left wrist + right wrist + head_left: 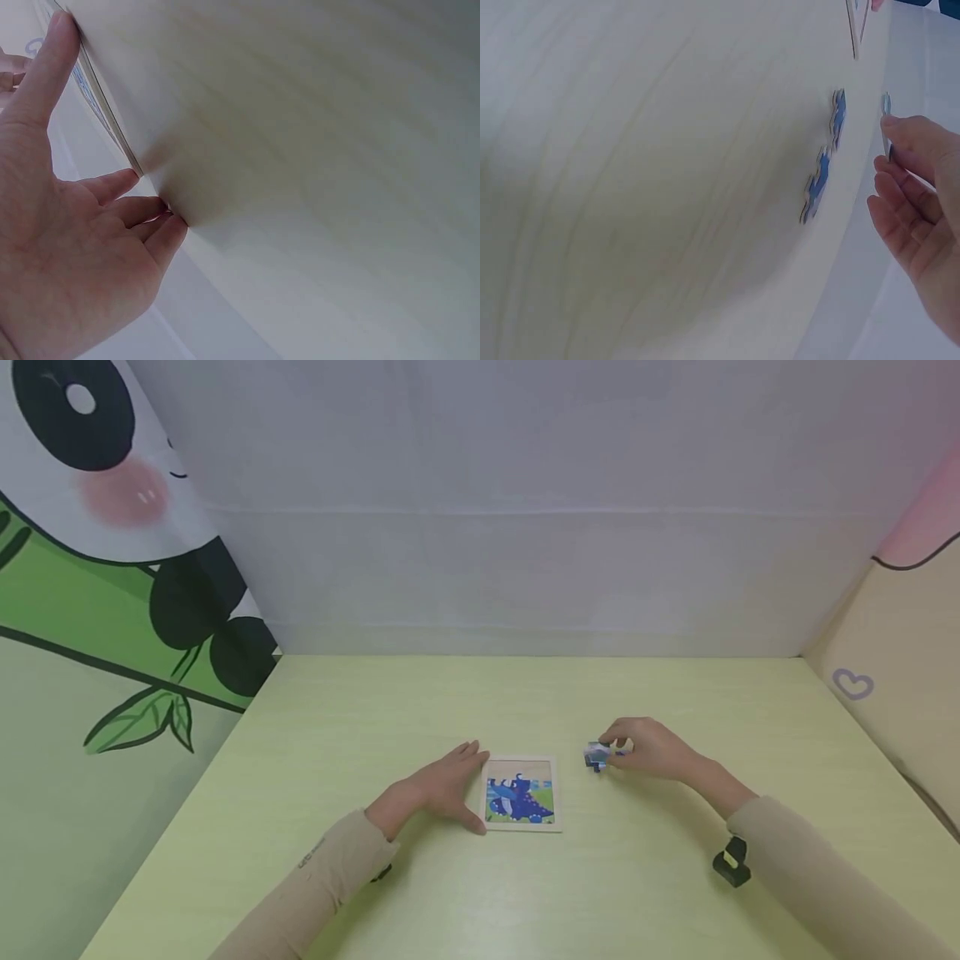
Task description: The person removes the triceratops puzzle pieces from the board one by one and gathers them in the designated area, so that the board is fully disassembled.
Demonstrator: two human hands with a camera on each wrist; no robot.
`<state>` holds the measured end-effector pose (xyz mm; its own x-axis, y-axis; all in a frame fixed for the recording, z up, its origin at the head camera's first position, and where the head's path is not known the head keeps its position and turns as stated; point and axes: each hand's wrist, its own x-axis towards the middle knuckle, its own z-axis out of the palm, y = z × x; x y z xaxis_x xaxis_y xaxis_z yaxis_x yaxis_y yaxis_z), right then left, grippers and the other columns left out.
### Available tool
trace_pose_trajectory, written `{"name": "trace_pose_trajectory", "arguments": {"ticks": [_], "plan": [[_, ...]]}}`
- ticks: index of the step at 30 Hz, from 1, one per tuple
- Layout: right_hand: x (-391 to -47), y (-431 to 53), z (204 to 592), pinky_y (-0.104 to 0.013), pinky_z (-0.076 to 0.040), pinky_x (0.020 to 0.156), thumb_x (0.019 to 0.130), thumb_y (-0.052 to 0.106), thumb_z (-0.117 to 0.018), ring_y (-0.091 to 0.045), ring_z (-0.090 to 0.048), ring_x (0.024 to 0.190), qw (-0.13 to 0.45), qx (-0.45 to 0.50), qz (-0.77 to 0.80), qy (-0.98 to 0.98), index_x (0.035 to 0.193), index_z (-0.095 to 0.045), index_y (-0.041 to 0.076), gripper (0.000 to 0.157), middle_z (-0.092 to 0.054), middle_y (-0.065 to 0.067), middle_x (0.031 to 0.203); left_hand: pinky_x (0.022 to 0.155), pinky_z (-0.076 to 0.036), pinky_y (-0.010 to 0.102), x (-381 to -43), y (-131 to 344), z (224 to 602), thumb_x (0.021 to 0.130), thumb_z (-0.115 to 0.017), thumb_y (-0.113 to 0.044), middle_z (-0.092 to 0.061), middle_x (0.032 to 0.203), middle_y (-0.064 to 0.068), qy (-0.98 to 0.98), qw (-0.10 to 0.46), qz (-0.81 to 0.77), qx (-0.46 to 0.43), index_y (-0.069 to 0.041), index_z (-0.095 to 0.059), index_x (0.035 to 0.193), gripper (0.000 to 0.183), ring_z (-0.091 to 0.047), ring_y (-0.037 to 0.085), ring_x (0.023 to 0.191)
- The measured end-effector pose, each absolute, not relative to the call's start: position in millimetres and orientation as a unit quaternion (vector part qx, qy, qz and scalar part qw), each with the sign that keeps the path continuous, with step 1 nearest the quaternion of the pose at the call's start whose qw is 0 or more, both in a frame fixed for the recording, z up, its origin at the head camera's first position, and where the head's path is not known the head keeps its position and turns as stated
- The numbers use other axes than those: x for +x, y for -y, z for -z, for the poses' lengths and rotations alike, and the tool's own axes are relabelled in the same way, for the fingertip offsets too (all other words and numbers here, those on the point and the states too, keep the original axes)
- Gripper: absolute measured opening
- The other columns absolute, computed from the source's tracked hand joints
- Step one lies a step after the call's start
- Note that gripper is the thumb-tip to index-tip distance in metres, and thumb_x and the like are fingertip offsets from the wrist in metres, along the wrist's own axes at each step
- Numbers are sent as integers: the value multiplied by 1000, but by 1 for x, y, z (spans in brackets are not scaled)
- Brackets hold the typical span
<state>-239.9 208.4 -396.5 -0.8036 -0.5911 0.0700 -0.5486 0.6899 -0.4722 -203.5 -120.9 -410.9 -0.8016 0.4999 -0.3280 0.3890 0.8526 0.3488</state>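
Observation:
A small square jigsaw board [558,793] with a pale wooden rim lies on the table. Its picture of a blue dinosaur [517,800] fills the lower part, while bare wood [517,767] shows along the top. My left hand [442,783] rests at the board's left side, thumb and fingers spread along the rim. To the right of the board, my right hand [651,748] pinches a thin jigsaw piece [886,103] between thumb and fingers, raised above the table. Two blue jigsaw pieces [817,184] lie flat below that hand in the right wrist view.
The pale yellow table [375,710] reaches back to a light grey wall [525,568]. A panda picture [112,485] covers the left side panel, and a beige panel [892,643] with a small heart stands at the right.

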Motion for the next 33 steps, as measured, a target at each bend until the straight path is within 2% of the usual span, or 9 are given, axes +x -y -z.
{"name": "trace_pose_trajectory", "arguments": {"ticks": [14, 24, 33], "plan": [[-232, -266, 404, -28, -50, 63, 77, 9, -67, -24, -58, 82, 43, -271, 232, -933, 98, -65, -5, 25, -64, -11, 93, 111, -15, 42, -202, 123, 410, 60, -77, -53, -9, 151, 12, -939, 210, -136, 237, -8, -19, 145, 112, -5, 27, 139], [-235, -280, 414, -32, -50, 66, 76, 6, -68, -22, -58, 81, 36, -279, 237, -930, 96, -67, -5, 22, -65, -9, 90, 111, -15, 43, -202, 123, 408, 60, -78, -52, -9, 151, 12, -938, 213, -141, 234, -8, -19, 145, 112, -5, 27, 139], [-237, -287, 422, -29, -50, 66, 74, 3, -70, -22, -56, 80, 36, -273, 278, -920, 95, -67, -4, 22, -62, -9, 90, 111, -15, 43, -201, 123, 407, 60, -78, -53, -9, 151, 12, -938, 214, -142, 233, -9, -19, 145, 113, -5, 27, 139]]}}
